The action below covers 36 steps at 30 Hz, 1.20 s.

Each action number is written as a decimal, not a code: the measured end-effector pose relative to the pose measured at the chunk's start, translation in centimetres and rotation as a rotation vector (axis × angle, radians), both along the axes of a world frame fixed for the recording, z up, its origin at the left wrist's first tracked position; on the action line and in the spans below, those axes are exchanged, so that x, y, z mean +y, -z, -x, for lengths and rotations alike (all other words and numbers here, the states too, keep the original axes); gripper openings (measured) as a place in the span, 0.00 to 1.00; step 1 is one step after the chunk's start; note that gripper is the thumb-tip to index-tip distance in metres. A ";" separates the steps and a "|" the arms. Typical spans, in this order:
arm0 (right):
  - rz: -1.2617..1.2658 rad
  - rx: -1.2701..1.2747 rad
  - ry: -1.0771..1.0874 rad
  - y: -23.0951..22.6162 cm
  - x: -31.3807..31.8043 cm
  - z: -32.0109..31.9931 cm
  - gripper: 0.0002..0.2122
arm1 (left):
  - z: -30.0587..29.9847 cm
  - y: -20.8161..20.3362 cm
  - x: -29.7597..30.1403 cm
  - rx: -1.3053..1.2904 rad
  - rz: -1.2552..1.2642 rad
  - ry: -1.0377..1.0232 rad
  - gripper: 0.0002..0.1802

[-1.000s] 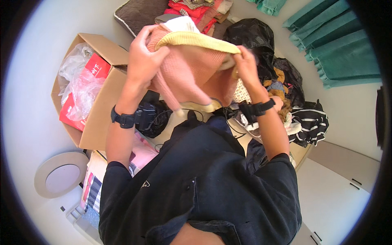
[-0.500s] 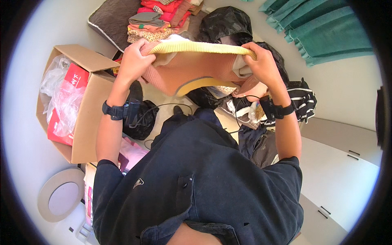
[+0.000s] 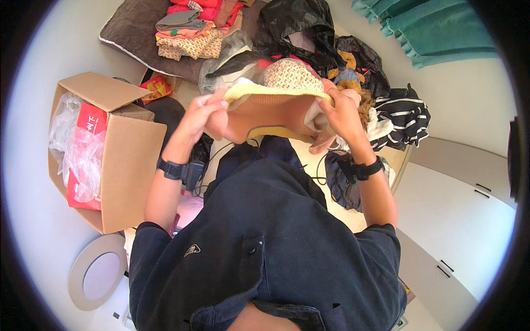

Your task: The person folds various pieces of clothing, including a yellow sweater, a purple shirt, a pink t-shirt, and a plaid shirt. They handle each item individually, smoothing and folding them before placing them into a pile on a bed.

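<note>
- The left hand (image 3: 202, 116) clamps the pink knit garment (image 3: 270, 113) near one end of its yellow ribbed edge (image 3: 276, 91).
- The right hand (image 3: 343, 115) grips the opposite end.
- The garment hangs between both hands.
- Folded clothes (image 3: 190, 41) lie on a dark cushion (image 3: 128, 34) beyond.

Bright light fills the room around the cardboard box (image 3: 132, 171), though its source cannot be told; the white wall (image 3: 34, 138) left of the box washes out toward a bluish rim, and the clear plastic (image 3: 69, 149) inside the box catches pale glints. Right of the box, the black shirt (image 3: 298, 220) sinks into deep tones with little detail, and the left hand (image 3: 203, 117) looks slightly soft. Fisheye distortion bows the cabinet (image 3: 441, 204) far to the box's right, and black vignetting rounds off the corners on every side of it.
</note>
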State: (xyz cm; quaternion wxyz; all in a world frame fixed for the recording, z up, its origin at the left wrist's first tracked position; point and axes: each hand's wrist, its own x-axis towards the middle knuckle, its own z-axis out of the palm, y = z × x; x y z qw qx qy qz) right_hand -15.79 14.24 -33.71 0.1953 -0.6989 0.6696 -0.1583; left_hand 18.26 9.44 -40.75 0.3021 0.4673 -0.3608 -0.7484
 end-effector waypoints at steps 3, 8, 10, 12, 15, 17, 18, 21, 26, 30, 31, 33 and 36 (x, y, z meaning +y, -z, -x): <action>0.075 -0.262 0.156 -0.4 0.3 -1.0 0.11 | 1.1 1.7 2.2 -0.034 -0.038 0.119 0.14; 0.308 -0.303 0.064 -2.9 0.7 -1.6 0.08 | 2.5 1.8 1.7 -0.012 0.253 0.569 0.12; 0.250 -0.270 0.050 -5.4 1.3 -2.2 0.07 | 3.0 2.1 1.3 0.100 0.417 0.687 0.12; 0.303 -0.231 0.011 -7.1 1.4 -2.7 0.07 | 3.8 2.6 0.8 0.084 0.536 0.713 0.14; 0.379 -0.176 -0.113 -9.6 1.3 -3.6 0.08 | 5.7 0.8 -0.1 -0.198 0.823 0.439 0.25; 0.385 -0.192 -0.129 -10.5 1.4 -3.8 0.08 | 7.1 0.3 -0.6 -0.289 0.930 0.358 0.40; 0.386 -0.218 -0.146 -10.9 1.4 -4.0 0.09 | 7.8 0.0 -0.7 -0.283 0.937 0.356 0.40; 0.391 -0.231 -0.135 -12.3 0.9 -4.6 0.09 | 10.1 -1.2 -1.2 -0.181 1.042 0.525 0.37; 0.377 -0.124 0.049 -12.6 -0.3 -3.9 0.09 | 10.2 -0.6 -2.8 -0.077 0.897 0.424 0.19; 0.211 -0.294 0.222 -11.4 -1.6 -0.5 0.11 | 4.8 -1.8 -5.4 -0.264 0.839 0.121 0.12; 0.105 -0.325 0.237 -10.7 -1.8 0.7 0.11 | 3.2 -3.8 -6.1 -0.329 0.871 0.088 0.09; 0.033 -0.359 0.144 -8.9 -1.9 2.2 0.11 | 0.5 -8.0 -7.9 -0.411 1.005 0.011 0.05; -0.198 -0.363 -0.068 -7.7 -2.5 2.1 0.15 | -0.5 -14.0 -9.1 -0.502 1.250 -0.062 0.05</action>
